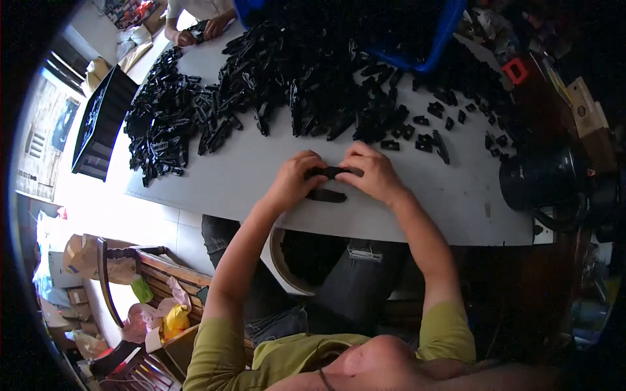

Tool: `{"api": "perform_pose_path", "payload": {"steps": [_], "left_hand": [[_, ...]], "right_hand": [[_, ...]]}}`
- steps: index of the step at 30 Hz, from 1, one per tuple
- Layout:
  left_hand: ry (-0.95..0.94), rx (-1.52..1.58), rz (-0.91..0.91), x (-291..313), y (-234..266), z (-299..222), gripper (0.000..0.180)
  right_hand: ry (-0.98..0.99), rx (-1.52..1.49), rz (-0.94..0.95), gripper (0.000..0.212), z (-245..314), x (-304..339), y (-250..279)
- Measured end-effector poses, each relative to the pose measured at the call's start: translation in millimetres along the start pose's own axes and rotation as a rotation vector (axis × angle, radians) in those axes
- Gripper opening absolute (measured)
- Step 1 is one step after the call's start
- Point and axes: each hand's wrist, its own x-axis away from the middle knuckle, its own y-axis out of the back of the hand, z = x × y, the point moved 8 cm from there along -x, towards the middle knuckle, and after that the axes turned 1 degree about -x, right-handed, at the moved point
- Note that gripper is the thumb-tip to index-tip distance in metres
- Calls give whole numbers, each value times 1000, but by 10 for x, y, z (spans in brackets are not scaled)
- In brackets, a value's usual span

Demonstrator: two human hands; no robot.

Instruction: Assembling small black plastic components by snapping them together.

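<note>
A slim black plastic part [334, 173] lies level between my two hands, just above the near side of the white table [261, 171]. My left hand [297, 174] grips its left end with the fingers curled over it. At the other end my right hand [372, 171] pinches the part between thumb and fingers. Below it, a second long black part [326, 195] rests on the table, close to my left fingertips. What kind of parts these are, I cannot make out.
Heaps of black parts [274, 78] cover the table's far half, with a blue crate [424, 65] among them. Small black pieces [390, 145] lie scattered at right. A black pot-like container [541, 179] stands at the right edge. Across the table, another person's hands [212, 29] hold something black.
</note>
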Motion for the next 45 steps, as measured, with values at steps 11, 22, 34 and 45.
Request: {"api": "perform_pose_path", "payload": {"steps": [11, 22, 34, 45], "left_hand": [[111, -24, -158, -514, 106, -2, 28], [-139, -318, -94, -437, -9, -151, 23], [138, 224, 57, -240, -39, 39, 23], [1, 220, 139, -323, -88, 158, 24]], "right_hand": [[-308, 417, -194, 28, -427, 118, 602], [-69, 333, -106, 28, -153, 20, 263], [-49, 37, -118, 27, -184, -24, 200], [-44, 71, -39, 27, -163, -62, 64]]}}
